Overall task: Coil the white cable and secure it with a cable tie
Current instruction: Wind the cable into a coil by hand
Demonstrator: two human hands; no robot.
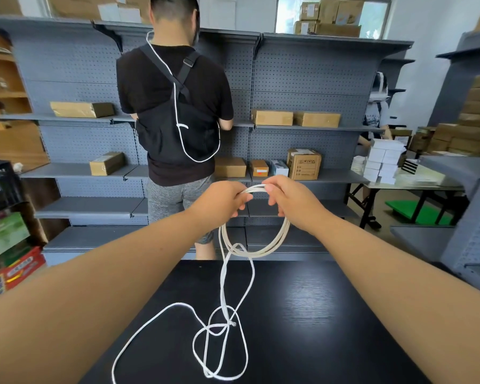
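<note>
Where the hands meet: both grip the top of the coiled white cable [263, 253], held in the air over the far edge of the black table [330, 314]
Left hand [222, 199]: fingers curled round the coil's strands at the upper left; most of the grip is hidden behind the back of the hand
Right hand [291, 202]: thumb and fingers pinch the same strands just beside the left hand; how many fingers touch cannot be told
Coil: a few roughly round loops hang below the hands; the count is hard to make out where strands overlap; the upper right arc is hidden behind the right wrist
Loose length: drops from the coil to the table and lies in tangled loops; one stretch reaches the lower edge of the view; a frayed end [233, 324] lies among the loops
Person ahead [175, 106]: back turned, black shirt, head cut off at the top; faces grey shelving [302, 79]; a white cord [175, 101] hangs down the back
Boxes [304, 164]: cardboard, on the shelves; labels too small to read
Far right: another person [376, 115], mostly hidden behind the shelving's end
</note>
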